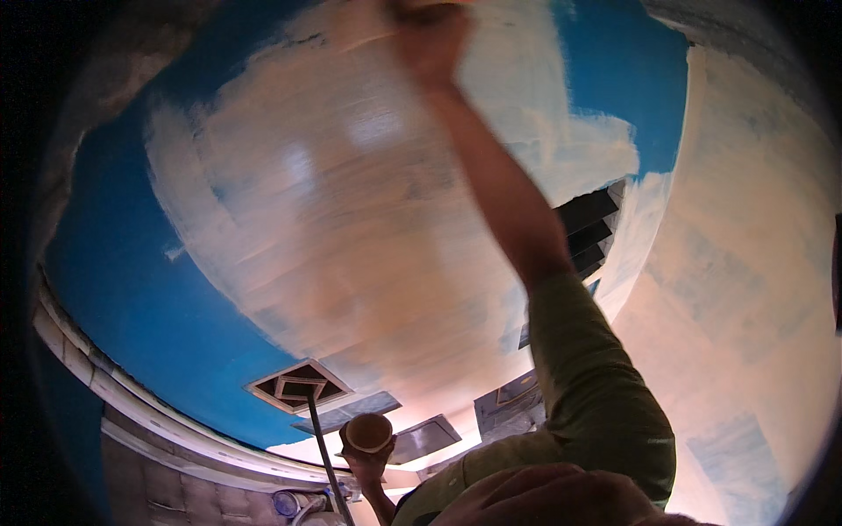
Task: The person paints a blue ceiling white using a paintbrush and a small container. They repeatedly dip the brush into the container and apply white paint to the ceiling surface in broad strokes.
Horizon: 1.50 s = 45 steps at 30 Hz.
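Observation:
My right hand (pixel 436 48) is raised at the top of the picture, closed and smeared by motion against the pale, streaky coating on the blue surface (pixel 132 254). What its fingers grip is cut off by the upper edge and too blurred to name. Low and left of the middle, my left hand (pixel 367 465) is wrapped round a small round tub (pixel 368 432) with a pale tan inside. The pale coating (pixel 377 228) spreads in broad, overlapping strokes, with blue showing round its edges.
Right of my raised forearm is an opening with dark slats (pixel 589 223). A framed square recess (pixel 300 386) lies at the lower left, where a thin dark pole (pixel 323 451) rises past my left hand. Another pale, patchy surface (pixel 728 263) fills the right side.

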Each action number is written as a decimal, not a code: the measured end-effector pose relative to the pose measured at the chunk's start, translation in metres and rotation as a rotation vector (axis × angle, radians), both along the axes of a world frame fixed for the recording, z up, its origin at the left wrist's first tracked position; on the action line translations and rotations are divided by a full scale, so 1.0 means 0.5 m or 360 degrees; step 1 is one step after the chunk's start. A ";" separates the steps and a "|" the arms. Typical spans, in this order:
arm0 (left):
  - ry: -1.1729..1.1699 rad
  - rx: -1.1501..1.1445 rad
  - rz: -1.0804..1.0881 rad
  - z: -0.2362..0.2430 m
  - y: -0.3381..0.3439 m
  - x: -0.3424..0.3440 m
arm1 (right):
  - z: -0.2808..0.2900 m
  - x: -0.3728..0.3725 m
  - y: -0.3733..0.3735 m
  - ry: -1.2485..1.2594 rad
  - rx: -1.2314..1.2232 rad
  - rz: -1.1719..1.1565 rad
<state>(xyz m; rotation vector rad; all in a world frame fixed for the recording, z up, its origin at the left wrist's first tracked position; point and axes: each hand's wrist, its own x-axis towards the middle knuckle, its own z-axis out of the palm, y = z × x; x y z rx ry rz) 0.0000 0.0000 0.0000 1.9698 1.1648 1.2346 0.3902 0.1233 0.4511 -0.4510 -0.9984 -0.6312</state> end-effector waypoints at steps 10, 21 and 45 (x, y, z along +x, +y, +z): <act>-0.0051 -0.0115 0.0142 -0.028 -0.008 -0.025 | -0.064 0.331 -0.231 0.0356 -0.0112 -0.1757; -0.0224 -0.0046 0.0101 -0.054 -0.015 -0.041 | -0.023 -0.394 0.081 -0.0422 0.0230 -0.0753; -0.0115 0.0089 0.0040 -0.026 -0.004 -0.044 | -0.043 0.173 -0.102 0.0245 -0.0122 -0.2081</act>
